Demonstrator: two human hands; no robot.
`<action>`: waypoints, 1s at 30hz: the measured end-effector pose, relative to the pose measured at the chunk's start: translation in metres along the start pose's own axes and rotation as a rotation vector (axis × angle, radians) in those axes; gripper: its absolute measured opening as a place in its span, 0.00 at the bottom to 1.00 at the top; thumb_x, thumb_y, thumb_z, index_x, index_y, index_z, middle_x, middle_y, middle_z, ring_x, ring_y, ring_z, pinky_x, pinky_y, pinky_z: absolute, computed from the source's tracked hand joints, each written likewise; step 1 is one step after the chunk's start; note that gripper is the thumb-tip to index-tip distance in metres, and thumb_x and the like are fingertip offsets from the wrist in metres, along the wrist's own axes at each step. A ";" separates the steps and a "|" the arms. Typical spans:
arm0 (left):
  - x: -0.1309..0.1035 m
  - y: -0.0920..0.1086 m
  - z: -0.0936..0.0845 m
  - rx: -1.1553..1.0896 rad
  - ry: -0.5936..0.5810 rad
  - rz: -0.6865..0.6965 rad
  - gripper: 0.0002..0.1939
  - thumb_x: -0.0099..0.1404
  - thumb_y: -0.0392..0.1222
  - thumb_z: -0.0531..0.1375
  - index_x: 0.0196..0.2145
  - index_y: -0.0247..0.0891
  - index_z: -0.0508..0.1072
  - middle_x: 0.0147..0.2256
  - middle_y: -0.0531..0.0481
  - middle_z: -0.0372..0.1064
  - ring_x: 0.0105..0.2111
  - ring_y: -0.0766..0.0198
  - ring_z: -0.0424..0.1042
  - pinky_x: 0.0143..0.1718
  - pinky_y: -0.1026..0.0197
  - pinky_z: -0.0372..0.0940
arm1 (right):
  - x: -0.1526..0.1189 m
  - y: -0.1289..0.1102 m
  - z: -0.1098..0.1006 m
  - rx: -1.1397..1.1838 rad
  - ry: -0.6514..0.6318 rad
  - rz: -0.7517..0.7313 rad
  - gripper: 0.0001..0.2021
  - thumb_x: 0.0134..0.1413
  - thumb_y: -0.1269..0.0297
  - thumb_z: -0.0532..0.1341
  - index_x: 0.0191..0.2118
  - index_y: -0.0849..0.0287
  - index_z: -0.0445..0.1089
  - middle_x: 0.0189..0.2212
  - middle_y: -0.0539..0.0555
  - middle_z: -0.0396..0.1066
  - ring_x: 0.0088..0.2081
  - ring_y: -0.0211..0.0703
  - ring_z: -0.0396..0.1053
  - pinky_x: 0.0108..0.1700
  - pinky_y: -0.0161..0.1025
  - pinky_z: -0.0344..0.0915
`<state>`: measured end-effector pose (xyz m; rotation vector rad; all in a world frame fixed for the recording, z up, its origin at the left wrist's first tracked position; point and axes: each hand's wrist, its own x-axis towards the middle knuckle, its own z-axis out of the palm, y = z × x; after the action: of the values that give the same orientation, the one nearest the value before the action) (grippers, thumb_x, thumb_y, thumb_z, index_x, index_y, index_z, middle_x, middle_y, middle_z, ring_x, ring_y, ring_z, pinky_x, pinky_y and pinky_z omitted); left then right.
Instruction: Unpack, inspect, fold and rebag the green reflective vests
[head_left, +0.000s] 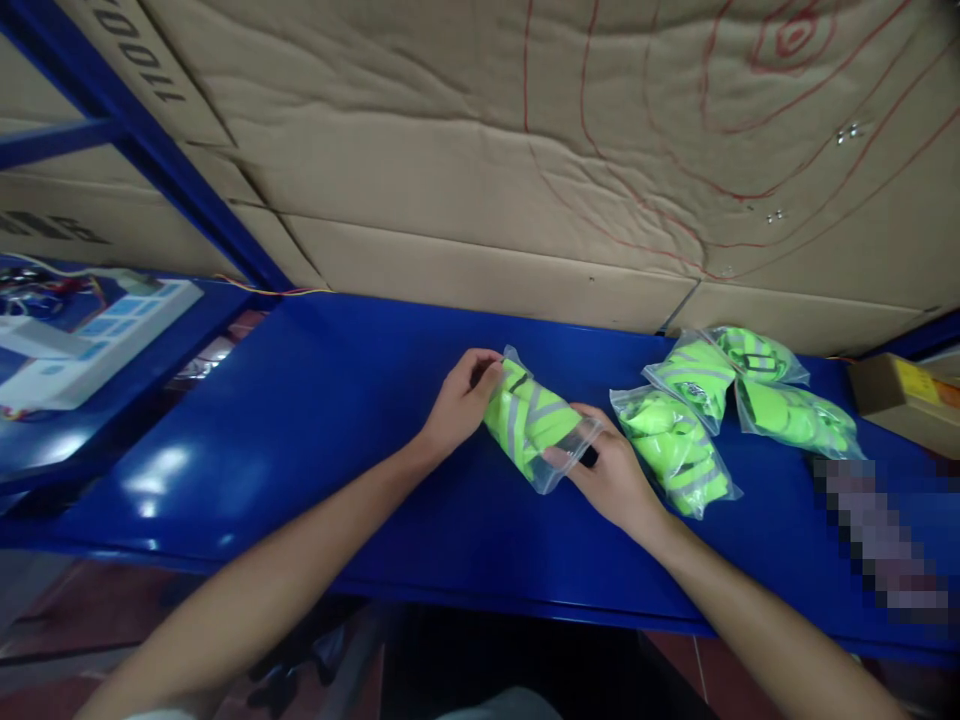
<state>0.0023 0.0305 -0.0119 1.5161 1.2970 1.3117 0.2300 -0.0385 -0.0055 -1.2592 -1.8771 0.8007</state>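
Between my hands is a clear zip bag with a folded neon-green reflective vest or strap set inside, marked by grey bands. My left hand pinches the bag's far left corner. At its right end my right hand grips the clear plastic edge, thumb behind the film and fingers on the far side. The bag is tilted just over the blue table; whether it touches the surface I cannot tell. Right of my right hand lie several similar filled bags, loosely piled.
A cardboard sheet with red curved lines stands along the table's back. On the left, a white power strip rests on another blue surface across a gap. A cardboard box sits at the far right, with a blurred-out object in front.
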 end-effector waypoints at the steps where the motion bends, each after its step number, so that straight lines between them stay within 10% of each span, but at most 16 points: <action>1: -0.003 0.003 0.000 -0.021 0.011 0.008 0.14 0.70 0.52 0.60 0.43 0.39 0.74 0.39 0.48 0.76 0.35 0.64 0.73 0.35 0.62 0.68 | 0.001 0.000 -0.001 0.044 -0.017 0.026 0.20 0.61 0.48 0.67 0.52 0.54 0.76 0.57 0.59 0.69 0.55 0.52 0.72 0.60 0.49 0.68; 16: 0.020 0.014 -0.033 0.119 0.339 0.253 0.10 0.74 0.49 0.58 0.39 0.40 0.70 0.33 0.51 0.71 0.33 0.64 0.69 0.36 0.61 0.63 | 0.010 -0.023 -0.005 0.588 0.060 0.291 0.17 0.51 0.48 0.73 0.37 0.56 0.78 0.58 0.56 0.68 0.54 0.49 0.70 0.54 0.43 0.71; 24: 0.035 0.001 -0.048 0.311 0.453 0.278 0.06 0.73 0.45 0.59 0.40 0.40 0.71 0.31 0.52 0.71 0.29 0.65 0.69 0.34 0.61 0.62 | 0.007 -0.019 0.003 0.559 -0.023 0.296 0.21 0.53 0.45 0.71 0.28 0.57 0.69 0.32 0.51 0.73 0.35 0.41 0.69 0.41 0.38 0.67; 30: 0.057 -0.021 -0.102 0.431 0.683 0.122 0.04 0.74 0.38 0.59 0.38 0.38 0.69 0.35 0.52 0.69 0.37 0.63 0.68 0.44 0.57 0.60 | 0.001 -0.008 0.002 0.404 -0.041 0.197 0.18 0.58 0.47 0.68 0.31 0.55 0.66 0.31 0.50 0.70 0.33 0.41 0.68 0.36 0.38 0.65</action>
<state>-0.1035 0.0826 0.0023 1.4905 2.0462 1.8059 0.2238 -0.0405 -0.0002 -1.1830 -1.5332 1.2474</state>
